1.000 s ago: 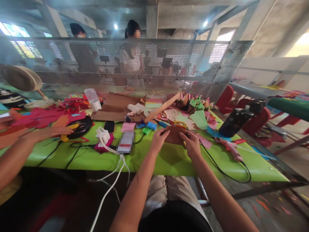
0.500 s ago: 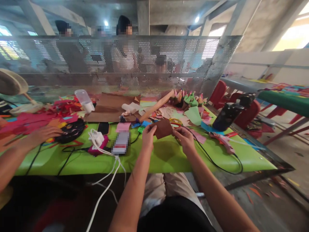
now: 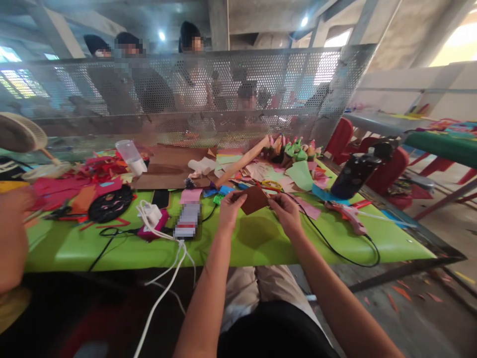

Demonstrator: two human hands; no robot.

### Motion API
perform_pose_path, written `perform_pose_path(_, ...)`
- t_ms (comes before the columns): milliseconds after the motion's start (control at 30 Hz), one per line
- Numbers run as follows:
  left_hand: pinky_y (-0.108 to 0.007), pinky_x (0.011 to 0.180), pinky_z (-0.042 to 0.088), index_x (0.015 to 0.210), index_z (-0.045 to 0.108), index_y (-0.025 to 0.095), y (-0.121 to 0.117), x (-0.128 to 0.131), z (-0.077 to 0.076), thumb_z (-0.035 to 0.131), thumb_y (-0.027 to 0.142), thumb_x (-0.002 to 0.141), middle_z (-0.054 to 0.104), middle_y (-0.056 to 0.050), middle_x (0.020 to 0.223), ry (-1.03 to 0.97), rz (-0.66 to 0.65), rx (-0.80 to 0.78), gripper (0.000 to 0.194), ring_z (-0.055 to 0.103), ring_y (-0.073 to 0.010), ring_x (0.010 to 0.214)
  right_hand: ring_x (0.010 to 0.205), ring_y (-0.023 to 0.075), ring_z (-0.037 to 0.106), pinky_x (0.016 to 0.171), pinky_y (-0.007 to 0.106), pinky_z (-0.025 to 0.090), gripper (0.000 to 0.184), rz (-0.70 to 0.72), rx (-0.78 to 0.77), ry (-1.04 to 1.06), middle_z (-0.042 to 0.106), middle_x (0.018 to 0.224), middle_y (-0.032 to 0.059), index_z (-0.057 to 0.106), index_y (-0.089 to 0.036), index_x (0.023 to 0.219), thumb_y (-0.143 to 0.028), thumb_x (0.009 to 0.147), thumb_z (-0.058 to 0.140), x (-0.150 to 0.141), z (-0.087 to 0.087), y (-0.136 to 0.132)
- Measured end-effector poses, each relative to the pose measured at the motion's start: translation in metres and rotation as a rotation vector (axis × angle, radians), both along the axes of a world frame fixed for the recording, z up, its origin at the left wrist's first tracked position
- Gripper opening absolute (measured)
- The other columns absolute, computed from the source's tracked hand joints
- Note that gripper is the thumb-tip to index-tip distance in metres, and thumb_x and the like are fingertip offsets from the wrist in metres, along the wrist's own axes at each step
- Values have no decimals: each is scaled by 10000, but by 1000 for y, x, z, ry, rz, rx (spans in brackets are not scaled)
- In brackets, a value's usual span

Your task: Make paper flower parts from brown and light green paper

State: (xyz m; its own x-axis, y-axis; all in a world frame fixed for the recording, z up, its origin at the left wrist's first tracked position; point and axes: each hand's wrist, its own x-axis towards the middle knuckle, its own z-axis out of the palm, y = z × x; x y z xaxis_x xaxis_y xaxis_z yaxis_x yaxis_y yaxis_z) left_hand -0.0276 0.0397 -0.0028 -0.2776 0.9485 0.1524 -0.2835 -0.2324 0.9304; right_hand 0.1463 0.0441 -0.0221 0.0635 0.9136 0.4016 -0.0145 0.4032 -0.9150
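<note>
A small piece of brown paper [image 3: 255, 200] is held up over the green tabletop [image 3: 257, 248] between my two hands. My left hand [image 3: 231, 208] pinches its left edge, thumb on the near side. At the right corner, the fingers of my right hand [image 3: 285, 210] are closed on the same piece. Just beyond it lie yellow-handled scissors [image 3: 271, 186] and a small green object [image 3: 218, 200]. Right of my right hand a pink glue gun [image 3: 348, 216] rests on the table, its black cord looping toward the front edge.
A phone [image 3: 187, 220], a pink power strip [image 3: 152, 228] and white cables lie to the left. A dark bottle [image 3: 354, 174] stands at the right edge. Behind are brown cardboard [image 3: 167, 166], paper scraps and a perforated metal screen [image 3: 231, 94]. A co-worker's arm [image 3: 13, 233] is at far left.
The brown paper has turned slightly in my hands, its lower corner now more pointed. The co-worker's arm has drawn back left from the black round tray. Behind the screen, another person shows more clearly.
</note>
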Motion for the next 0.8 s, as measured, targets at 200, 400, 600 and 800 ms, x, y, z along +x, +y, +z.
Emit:
perform_pose_path(200, -256, 683, 460, 759, 726, 188, -3, -1, 1, 829, 361, 605, 693, 18, 711, 137, -37, 26, 253, 594, -131, 686, 844, 205, 643, 791, 345, 511, 403, 78, -9, 43, 738, 947, 49, 713, -235, 1000, -527, 730, 775, 2, -1, -1)
perform_pose_path(400, -257, 668, 458, 757, 727, 178, -4, 1, 0, 834, 363, 610, 689, 15, 694, 182, -128, 33, 259, 594, -132, 662, 707, 171, 592, 700, 313, 477, 326, 7, -10, 43, 703, 781, 14, 717, -218, 827, -511, 701, 783, 1, -2, 0)
perform_pose_path(600, -297, 759, 518, 995, 722, 198, -7, 2, 2, 886, 393, 588, 752, -17, 840, 66, -210, -15, 480, 687, -173, 772, 709, 172, 576, 693, 306, 460, 271, -47, 5, 36, 695, 766, 6, 709, -218, 802, -471, 719, 762, 2, 1, -2)
perform_pose_path(800, -379, 857, 553, 880, 778, 162, -8, 11, 0, 906, 466, 540, 796, -73, 896, 44, -284, -64, 474, 726, -242, 848, 680, 169, 571, 684, 312, 468, 265, -48, 16, 50, 683, 736, 1, 694, -229, 792, -474, 712, 758, -1, 3, -5)
